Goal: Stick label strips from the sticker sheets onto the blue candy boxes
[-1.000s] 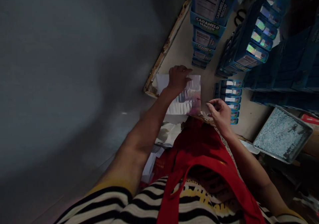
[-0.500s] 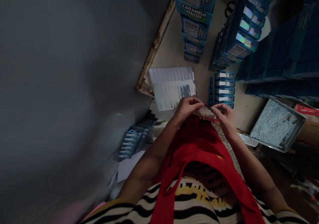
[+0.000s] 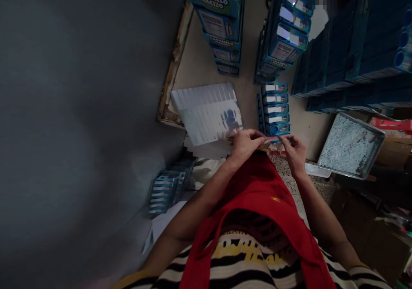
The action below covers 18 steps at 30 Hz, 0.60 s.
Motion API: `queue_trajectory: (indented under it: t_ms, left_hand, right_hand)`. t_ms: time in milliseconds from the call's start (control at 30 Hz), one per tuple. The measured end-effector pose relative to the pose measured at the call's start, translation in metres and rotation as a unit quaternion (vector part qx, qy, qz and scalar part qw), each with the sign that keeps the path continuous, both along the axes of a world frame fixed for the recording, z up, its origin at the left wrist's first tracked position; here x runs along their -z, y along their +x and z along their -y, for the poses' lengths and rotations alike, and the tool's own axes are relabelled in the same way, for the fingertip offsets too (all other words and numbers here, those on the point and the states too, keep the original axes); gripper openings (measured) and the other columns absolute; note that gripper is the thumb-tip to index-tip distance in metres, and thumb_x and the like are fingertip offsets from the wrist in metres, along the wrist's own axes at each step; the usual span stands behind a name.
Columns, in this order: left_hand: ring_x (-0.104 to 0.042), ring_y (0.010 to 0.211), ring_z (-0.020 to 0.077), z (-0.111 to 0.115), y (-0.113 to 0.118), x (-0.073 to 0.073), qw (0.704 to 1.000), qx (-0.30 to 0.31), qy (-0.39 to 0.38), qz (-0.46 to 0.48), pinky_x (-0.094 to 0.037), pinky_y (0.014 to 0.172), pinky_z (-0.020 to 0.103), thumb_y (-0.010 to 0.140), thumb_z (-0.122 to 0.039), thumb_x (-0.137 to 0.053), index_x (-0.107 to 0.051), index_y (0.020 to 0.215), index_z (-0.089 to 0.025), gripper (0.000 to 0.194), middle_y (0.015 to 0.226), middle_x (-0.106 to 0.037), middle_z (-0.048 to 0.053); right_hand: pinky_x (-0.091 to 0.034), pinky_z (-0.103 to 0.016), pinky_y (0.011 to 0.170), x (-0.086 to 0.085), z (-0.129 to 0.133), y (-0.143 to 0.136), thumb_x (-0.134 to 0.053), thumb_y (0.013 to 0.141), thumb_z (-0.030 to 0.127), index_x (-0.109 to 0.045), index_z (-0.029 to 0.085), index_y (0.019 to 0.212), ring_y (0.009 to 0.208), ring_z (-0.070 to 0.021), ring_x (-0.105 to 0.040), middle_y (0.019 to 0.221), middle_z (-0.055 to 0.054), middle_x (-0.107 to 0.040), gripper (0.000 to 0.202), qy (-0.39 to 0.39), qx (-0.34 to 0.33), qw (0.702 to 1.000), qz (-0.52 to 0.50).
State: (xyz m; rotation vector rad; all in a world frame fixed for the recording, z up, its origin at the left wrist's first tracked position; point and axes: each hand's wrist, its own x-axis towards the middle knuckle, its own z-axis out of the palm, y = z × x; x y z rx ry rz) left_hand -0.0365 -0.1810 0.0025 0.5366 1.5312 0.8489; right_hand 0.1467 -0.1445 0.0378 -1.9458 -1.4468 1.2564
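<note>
My left hand is closed in a pinch at the table's front edge. Facing it, my right hand also pinches with thumb and index finger. A thin, pale strip stretches between the fingertips; its exact kind is too small to make out. Just beyond the hands stands a row of small blue boxes, most with a white, shiny band on top; the nearest shows a blue oval instead. Left of them lies a shiny silver-white sheet marked off in narrow strips, its near right corner beside my left hand.
Tall stacks of blue "Caramelo Macizo" boxes rise at the back, with more blue boxes on the right. A metal tray holds pale blue pieces. Blue boxes lie low at left, by a grey wall.
The view has shifted, so the table's things appear further left. The pale strip now shows between my fingertips, and the nearest small box has come more fully into sight.
</note>
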Motion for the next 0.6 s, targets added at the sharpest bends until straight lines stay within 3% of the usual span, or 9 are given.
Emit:
queue_trajectory:
  t_ms: [200,600]
  left_hand:
    - [-0.069,0.069,0.0177,-0.027,0.001,0.003,0.998,-0.006,0.012,-0.057,-0.046,0.06,0.026,0.081,-0.029,-0.085,-0.085,0.084,-0.017,0.012,0.074,-0.078,0.005]
    - [-0.063,0.06,0.0148,-0.027,0.003,0.014,0.999,-0.017,0.035,-0.021,-0.043,0.057,0.026,0.079,-0.032,-0.084,-0.083,0.081,-0.018,0.014,0.066,-0.073,0.002]
  right_hand:
    - [-0.049,-0.026,0.06,0.016,-0.031,-0.006,-0.076,0.084,0.054,-0.078,0.019,0.086,0.062,-0.0143,-0.057,0.065,0.001,-0.064,0.035,0.022,-0.003,1.0,0.016]
    - [-0.046,-0.027,0.062,0.023,-0.034,-0.003,-0.073,0.085,0.057,-0.077,0.02,0.086,0.059,-0.0142,-0.052,0.06,0.004,-0.056,0.037,0.017,-0.026,0.999,0.041]
